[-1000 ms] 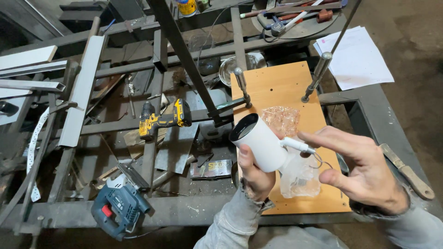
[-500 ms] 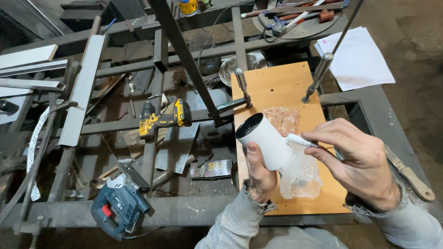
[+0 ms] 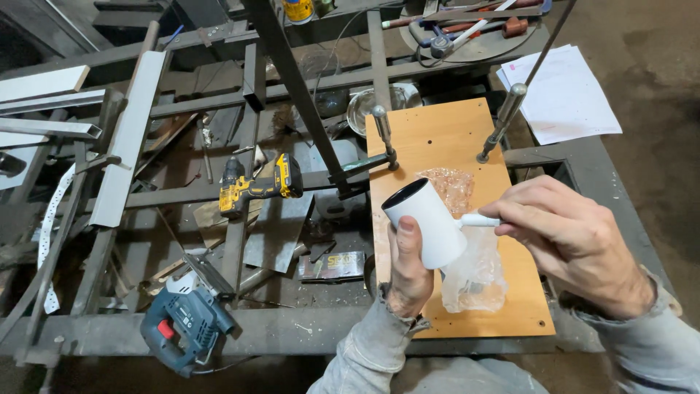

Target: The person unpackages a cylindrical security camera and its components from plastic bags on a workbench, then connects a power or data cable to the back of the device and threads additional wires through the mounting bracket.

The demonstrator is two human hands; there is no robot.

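My left hand (image 3: 407,273) grips a white cylinder with a dark front face (image 3: 425,219), held tilted above an orange wooden board (image 3: 437,142). My right hand (image 3: 576,244) pinches a thin white stem (image 3: 477,219) that sticks out of the cylinder's side. A clear plastic bag (image 3: 477,281) hangs under the cylinder, between both hands. A second crumpled clear bag (image 3: 452,186) lies on the board just beyond the cylinder.
A yellow cordless drill (image 3: 259,188) and a blue jigsaw (image 3: 182,325) lie among metal bars and scraps on the left. Two clamps (image 3: 383,135) (image 3: 503,117) stand on the board. White paper sheets (image 3: 558,91) lie at the right, tools on a round tray (image 3: 474,29) behind.
The cylinder has tipped slightly more upright and shifted a little. My right hand has closed in, its fingers now pinching the white stem.
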